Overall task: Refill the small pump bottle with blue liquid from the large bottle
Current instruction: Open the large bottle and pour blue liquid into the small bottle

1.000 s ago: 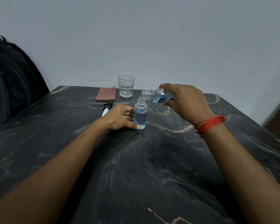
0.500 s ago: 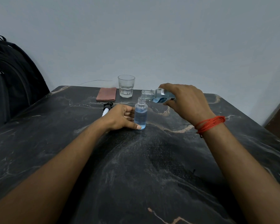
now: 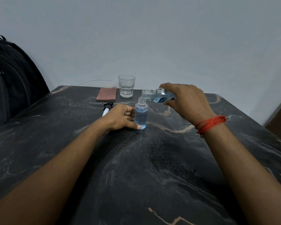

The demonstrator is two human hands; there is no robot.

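Observation:
The small clear bottle [image 3: 141,115] stands upright on the dark marble table [image 3: 136,168], its neck uncapped, blue liquid filling most of its body. My left hand [image 3: 120,117] wraps its lower left side, thumb at the base. My right hand [image 3: 185,103] holds the large bottle [image 3: 159,95] tipped almost level, its open mouth just above and right of the small bottle's neck. Blue liquid lies in the large bottle's body. The pump head [image 3: 107,107], black with a white tube, lies on the table behind my left hand.
A drinking glass [image 3: 126,85] with a little water and a folded pink cloth [image 3: 106,94] sit at the table's far edge. A black backpack [image 3: 11,78] leans at the left. A red thread band circles my right wrist.

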